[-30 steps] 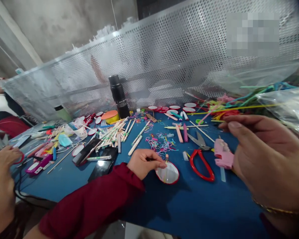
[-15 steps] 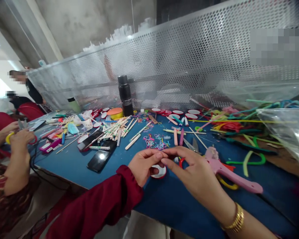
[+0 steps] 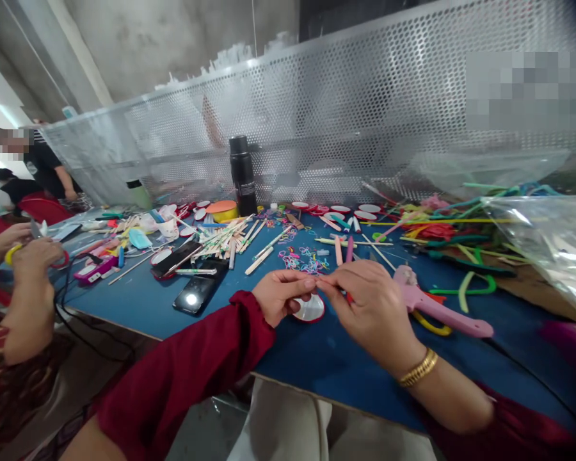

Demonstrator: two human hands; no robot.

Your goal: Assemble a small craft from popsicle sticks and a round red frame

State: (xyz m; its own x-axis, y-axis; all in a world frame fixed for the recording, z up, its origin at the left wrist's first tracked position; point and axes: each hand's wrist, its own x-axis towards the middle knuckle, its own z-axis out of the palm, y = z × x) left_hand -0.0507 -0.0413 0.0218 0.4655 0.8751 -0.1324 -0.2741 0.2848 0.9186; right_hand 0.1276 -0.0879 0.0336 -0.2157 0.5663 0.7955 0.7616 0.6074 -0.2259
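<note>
My left hand (image 3: 284, 296) and my right hand (image 3: 365, 301) meet at the fingertips above the blue table (image 3: 288, 365). Thumb and forefinger of each are pinched together, and whatever lies between them is too small to make out. Just under the fingers is a round white disc with a red rim (image 3: 311, 308). Small colourful rubber bands (image 3: 307, 261) lie scattered beyond my hands. A pink glue gun (image 3: 441, 308) rests right of my right hand, with a yellow scissors handle (image 3: 432, 324) partly beneath it.
Wooden sticks (image 3: 223, 242), a black phone (image 3: 199, 291) and a black bottle (image 3: 242, 176) stand or lie further left and back. Pipe cleaners (image 3: 475, 285) and a clear plastic bag (image 3: 547, 250) are at the right. A co-worker's hand (image 3: 33, 256) holds scissors at far left.
My right hand has turned, its wrist lower and its knuckles raised, while both hands' fingertips stay together. The view has shifted slightly, and more of the white disc shows.
</note>
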